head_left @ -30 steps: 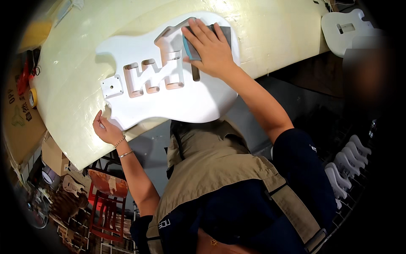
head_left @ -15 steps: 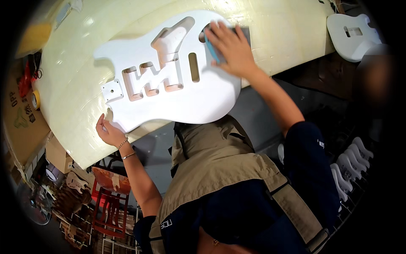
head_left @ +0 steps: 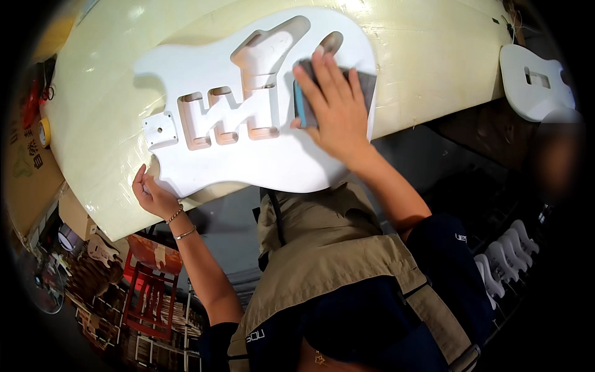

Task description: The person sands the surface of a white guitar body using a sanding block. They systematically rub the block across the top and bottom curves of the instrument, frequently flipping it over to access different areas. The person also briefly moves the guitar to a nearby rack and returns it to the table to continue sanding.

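A white electric guitar body [head_left: 248,164] with routed cavities lies flat on the table, its near edge against my apron. My right hand [head_left: 339,110] presses a sanding block [head_left: 368,84] onto its right part, below the oval recess. Dark grey abrasive paper wraps the block, and a blue side shows by my thumb. The slot seen earlier beside the block is now covered by hand and block. At the lower left, my left hand [head_left: 156,197] holds the body's near horn, fingers bent around its edge.
The table [head_left: 434,68] has a pale, glossy cover. Another white guitar body [head_left: 536,84] is at the far right. Below right, several white guitar necks [head_left: 508,254] stand in a row. A red chair [head_left: 152,291], a fan [head_left: 46,285] and yellow tape [head_left: 44,132] are at left.
My right hand has drawn the sanding block down toward me and slightly left across the surface, uncovering the oval recess. My left hand stays at the horn. The whole view has shifted slightly.
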Action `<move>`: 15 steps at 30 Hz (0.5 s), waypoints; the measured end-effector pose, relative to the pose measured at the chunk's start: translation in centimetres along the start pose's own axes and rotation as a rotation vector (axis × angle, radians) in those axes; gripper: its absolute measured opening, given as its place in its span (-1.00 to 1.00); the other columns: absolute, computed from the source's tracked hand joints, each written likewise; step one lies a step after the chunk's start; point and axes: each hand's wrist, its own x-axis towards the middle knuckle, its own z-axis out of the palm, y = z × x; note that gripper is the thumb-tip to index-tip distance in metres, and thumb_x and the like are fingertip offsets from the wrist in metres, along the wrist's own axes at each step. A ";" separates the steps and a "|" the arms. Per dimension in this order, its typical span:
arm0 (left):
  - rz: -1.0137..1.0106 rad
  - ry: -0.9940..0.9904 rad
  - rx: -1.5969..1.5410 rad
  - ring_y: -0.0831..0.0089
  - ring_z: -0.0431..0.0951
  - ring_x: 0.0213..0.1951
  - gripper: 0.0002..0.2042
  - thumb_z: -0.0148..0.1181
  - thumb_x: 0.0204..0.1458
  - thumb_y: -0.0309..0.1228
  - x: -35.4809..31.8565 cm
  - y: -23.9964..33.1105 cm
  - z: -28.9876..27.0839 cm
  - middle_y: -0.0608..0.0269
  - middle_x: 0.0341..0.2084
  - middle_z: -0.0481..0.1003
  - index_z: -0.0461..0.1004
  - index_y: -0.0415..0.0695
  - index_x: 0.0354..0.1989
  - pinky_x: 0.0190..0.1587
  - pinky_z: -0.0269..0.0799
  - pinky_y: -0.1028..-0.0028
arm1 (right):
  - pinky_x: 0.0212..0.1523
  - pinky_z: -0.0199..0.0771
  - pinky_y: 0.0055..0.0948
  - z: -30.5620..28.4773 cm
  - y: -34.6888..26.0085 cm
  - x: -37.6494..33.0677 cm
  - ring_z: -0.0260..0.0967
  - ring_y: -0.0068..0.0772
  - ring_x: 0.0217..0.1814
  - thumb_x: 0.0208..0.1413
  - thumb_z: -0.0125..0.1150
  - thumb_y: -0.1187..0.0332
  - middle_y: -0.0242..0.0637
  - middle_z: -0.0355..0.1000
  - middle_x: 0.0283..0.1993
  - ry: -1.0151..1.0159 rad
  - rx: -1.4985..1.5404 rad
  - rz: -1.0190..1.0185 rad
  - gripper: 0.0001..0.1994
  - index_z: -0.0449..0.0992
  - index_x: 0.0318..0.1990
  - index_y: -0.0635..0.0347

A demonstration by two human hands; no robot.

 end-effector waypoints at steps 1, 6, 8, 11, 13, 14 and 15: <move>0.005 -0.002 0.003 0.56 0.37 -0.27 -0.79 -0.04 0.10 -0.51 0.1 0.2 0.0 0.26 -0.24 0.48 0.50 -0.29 -0.18 -0.16 0.30 0.58 | 0.36 -0.15 -0.03 0.0 -1.6 -1.1 -0.06 -0.22 0.44 -0.22 0.32 -0.06 -0.19 0.04 0.39 -0.058 0.039 -0.025 -0.19 0.24 0.26 -0.07; 0.049 -0.020 0.010 0.64 0.34 -0.36 -0.80 -0.03 0.16 -0.47 0.1 0.4 0.0 0.31 -0.28 0.49 0.50 -0.29 -0.17 -0.27 0.29 0.63 | 0.34 -0.37 0.25 -0.3 0.5 1.3 -0.07 -0.21 0.45 -0.14 0.27 -0.01 -0.34 0.04 0.40 -0.048 -0.031 -0.026 -0.26 0.23 0.29 -0.24; 0.029 -0.016 -0.005 0.65 0.34 -0.36 -0.80 -0.03 0.17 -0.48 0.0 0.3 -0.2 0.31 -0.26 0.49 0.50 -0.29 -0.17 -0.27 0.28 0.65 | 0.34 -0.44 0.25 -0.8 4.2 2.1 -0.12 -0.14 0.46 0.08 0.09 -0.05 -0.31 0.07 0.39 0.150 -0.175 0.075 -0.38 0.20 0.31 -0.19; 0.016 -0.002 0.007 0.65 0.35 -0.35 -0.80 -0.03 0.19 -0.47 -0.3 0.7 -0.1 0.32 -0.26 0.49 0.49 -0.29 -0.16 -0.26 0.29 0.65 | 0.38 -0.46 0.11 -2.6 11.1 2.0 0.07 -0.15 0.37 0.04 0.06 -0.19 -0.32 0.26 0.27 0.538 -0.308 0.009 -0.34 0.30 0.26 -0.11; 0.026 0.009 0.025 0.64 0.36 -0.34 -0.80 -0.03 0.19 -0.47 -0.1 0.7 0.1 0.32 -0.28 0.49 0.49 -0.29 -0.16 -0.25 0.30 0.65 | 0.37 -0.41 0.14 -3.4 14.8 2.5 0.09 -0.16 0.36 0.03 0.08 -0.20 -0.31 0.27 0.24 0.589 -0.454 0.027 -0.31 0.26 0.27 -0.08; 0.030 0.005 0.028 0.64 0.37 -0.33 -0.80 -0.03 0.19 -0.47 -0.1 0.7 0.1 0.31 -0.27 0.49 0.49 -0.30 -0.17 -0.25 0.30 0.64 | 0.34 -0.40 0.22 -3.3 16.1 2.8 0.05 -0.11 0.37 -0.01 0.14 -0.20 -0.26 0.21 0.27 0.485 -0.536 0.055 -0.25 0.20 0.30 -0.07; 0.033 0.010 0.026 0.63 0.37 -0.33 -0.80 -0.03 0.19 -0.47 -0.1 0.6 0.1 0.30 -0.27 0.49 0.49 -0.30 -0.17 -0.24 0.31 0.64 | 0.32 -0.40 0.30 -3.0 16.8 3.5 0.01 -0.06 0.39 -0.06 0.19 -0.21 -0.20 0.15 0.31 0.387 -0.614 0.078 -0.18 0.14 0.33 -0.07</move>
